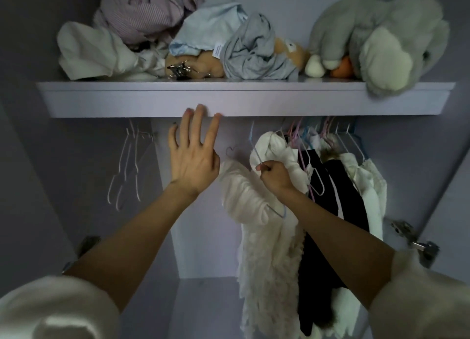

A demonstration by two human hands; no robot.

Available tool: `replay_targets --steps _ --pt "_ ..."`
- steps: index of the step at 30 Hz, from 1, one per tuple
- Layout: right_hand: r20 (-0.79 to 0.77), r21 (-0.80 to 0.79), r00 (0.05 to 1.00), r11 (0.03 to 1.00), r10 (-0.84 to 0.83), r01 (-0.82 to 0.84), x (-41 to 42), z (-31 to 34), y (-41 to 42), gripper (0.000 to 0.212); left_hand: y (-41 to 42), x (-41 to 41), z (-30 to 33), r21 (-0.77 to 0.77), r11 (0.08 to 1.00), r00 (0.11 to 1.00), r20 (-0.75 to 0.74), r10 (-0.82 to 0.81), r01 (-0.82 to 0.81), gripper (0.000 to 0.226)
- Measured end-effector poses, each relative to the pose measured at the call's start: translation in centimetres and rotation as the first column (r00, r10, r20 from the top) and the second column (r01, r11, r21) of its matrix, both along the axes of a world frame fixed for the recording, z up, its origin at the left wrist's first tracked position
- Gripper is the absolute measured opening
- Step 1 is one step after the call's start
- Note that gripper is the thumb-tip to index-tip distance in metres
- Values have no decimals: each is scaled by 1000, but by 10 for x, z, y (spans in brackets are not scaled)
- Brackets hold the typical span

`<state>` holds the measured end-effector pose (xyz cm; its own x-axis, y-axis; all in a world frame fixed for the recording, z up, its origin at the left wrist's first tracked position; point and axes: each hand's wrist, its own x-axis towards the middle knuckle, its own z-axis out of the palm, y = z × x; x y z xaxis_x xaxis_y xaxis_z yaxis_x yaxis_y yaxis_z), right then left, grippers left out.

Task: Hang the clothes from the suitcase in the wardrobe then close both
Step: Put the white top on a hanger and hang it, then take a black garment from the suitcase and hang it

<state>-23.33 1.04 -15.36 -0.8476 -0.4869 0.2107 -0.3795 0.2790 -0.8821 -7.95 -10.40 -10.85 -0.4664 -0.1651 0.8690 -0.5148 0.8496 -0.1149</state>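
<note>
The shelf crosses the wardrobe from side to side, and its thick front edge hangs low over the hanging space. Under it, the left half is quite open: only a few empty wire hangers hang there, near the left wall. The right half is crowded with clothes on hangers, pressed close together up to the right wall, where a metal door hinge shows.

On top of the shelf lie crumpled clothes, a small brown plush toy partly under a grey shirt, and a big grey plush animal whose one part hangs over the shelf edge at the right.

The left hand is open with straight, spread fingers; the fingertips reach the lower front edge of the shelf. It holds nothing.

The right hand is closed in a fist and grips the thin wire of a hanger together with a fold of the white fluffy garment. This garment hangs down long under the hand, at the left end of the crowded row, touching a black garment on its right. The hook of the hanger rises toward the shelf edge; whether it sits on the rail I cannot tell, because the shelf hides the rail.
</note>
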Motion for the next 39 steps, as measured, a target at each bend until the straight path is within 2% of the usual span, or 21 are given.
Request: replay_targets --steps 5,8,13,16,19,23,27,30,32,34,39 --pt "-3 -109 993 987 -121 120 -26 -5 -6 28 3 -25 13 12 999 998 43 48 -48 93" --pt "-16 -144 988 978 -153 149 -48 -12 -13 26 -2 -38 7 4 996 996 14 89 -89 97" --pt "-63 -110 975 973 -212 205 -73 -18 -25 27 -7 -45 4 -6 994 994 -18 111 -111 97" --pt "-31 34 979 978 -203 204 -88 -12 -21 31 -7 -46 3 -3 993 993 -27 119 -119 98" --pt "-176 247 967 943 -184 224 -96 -7 -4 32 -6 -46 3 13 991 991 -11 132 -132 97" --pt "-168 282 955 916 -246 285 -101 -11 12 31 -4 -42 5 39 989 990 18 140 -140 98" --pt "-160 309 968 922 -192 234 -81 2 21 34 1 -34 11 67 988 987 95 132 -139 99" --pt "-113 246 969 939 -218 240 -63 2 25 33 7 -26 12 93 989 986 134 99 -112 98" --pt "-112 135 960 953 -256 270 -50 0 27 32 12 -11 11 124 990 982 185 46 -70 93" --pt "-128 58 954 959 -270 279 -32 0 31 32 18 7 5 222 973 969 246 3 -59 84" --pt "-225 48 967 989 -123 138 31 -12 38 35 38 53 -33 445 885 944 328 -19 -137 70"
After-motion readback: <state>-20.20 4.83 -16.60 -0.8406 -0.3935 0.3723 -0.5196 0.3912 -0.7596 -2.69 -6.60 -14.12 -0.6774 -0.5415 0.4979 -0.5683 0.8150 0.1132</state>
